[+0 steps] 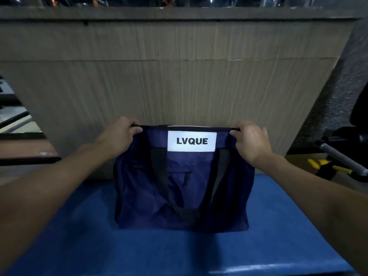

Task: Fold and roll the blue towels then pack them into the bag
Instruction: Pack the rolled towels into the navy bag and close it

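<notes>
A dark navy bag [139,196] with black straps and a white "LVQUE" label [191,141] stands upright on a blue surface [79,236]. My left hand [117,134] pinches the bag's top left corner. My right hand [251,140] pinches its top right corner. The top edge is stretched taut between both hands. A small zip pocket shows on the bag's front. No loose blue towel can be told apart from the blue surface, and the bag's inside is hidden.
A tall cardboard wall [179,76] rises right behind the bag. To the right lie a yellow-handled tool [326,165] and a grey bar [342,158]. A brown tabletop edge [23,150] sits at the left.
</notes>
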